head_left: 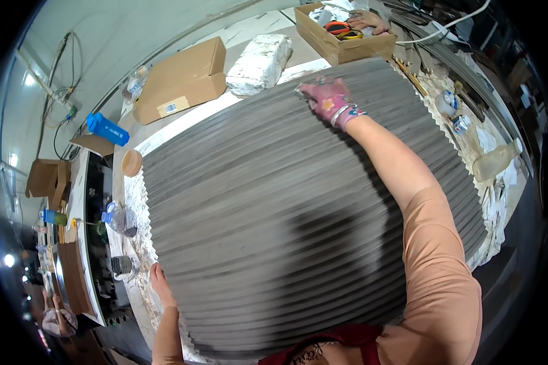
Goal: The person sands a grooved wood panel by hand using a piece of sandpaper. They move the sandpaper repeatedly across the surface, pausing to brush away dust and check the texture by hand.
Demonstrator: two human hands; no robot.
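Note:
A large dark grey ribbed panel point(243, 201) lies across the table in front of me, its ridges running side to side and its left and right edges zigzagged. My right hand point(327, 102), in a pink flowered glove, reaches to the panel's far edge. Its fingers are bent together over the ridges, and what they may hold is too small to make out. Bare, my left hand point(161, 286) rests against the panel's near left edge with its fingers stretched out.
Beyond the panel lie a flat cardboard box point(182, 79), a white wrapped bundle point(259, 64) and an open carton point(362, 50) with orange-handled tools and a glove. Left stand a blue bottle point(108, 129), a tape roll point(131, 163) and a clear jug point(123, 220). A cloudy bottle point(497, 160) lies right.

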